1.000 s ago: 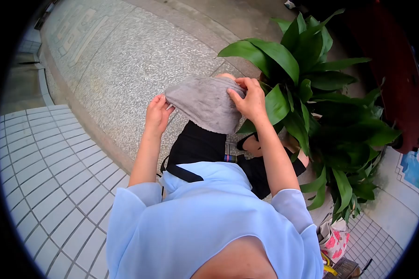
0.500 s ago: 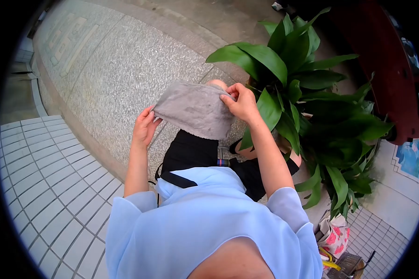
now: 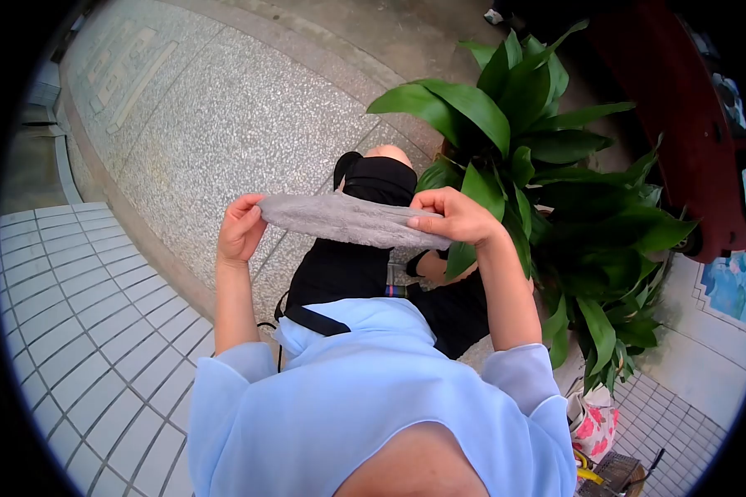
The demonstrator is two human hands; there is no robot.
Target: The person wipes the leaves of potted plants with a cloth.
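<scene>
A grey cloth [image 3: 348,221] is stretched between my hands above my lap, seen as a narrow band. My left hand [image 3: 242,228] pinches its left end between thumb and fingers. At the other end, my right hand [image 3: 454,217] grips the cloth with the thumb on the near side. Beneath the cloth are my legs in black shorts [image 3: 336,273], with one bare knee showing beyond it.
A large leafy plant [image 3: 593,174] stands close to my right hand. White tiles [image 3: 99,331] lie at the left, pebbled paving [image 3: 249,91] ahead. A flowered bag [image 3: 595,427] and a basket [image 3: 617,472] are at the lower right. A dark red object [image 3: 680,132] stands beyond the plant.
The cloth has gone from a broad hanging sheet to a narrow, nearly level band. My right hand has moved right and down, my left hand slightly left; more of the black shorts and knee shows.
</scene>
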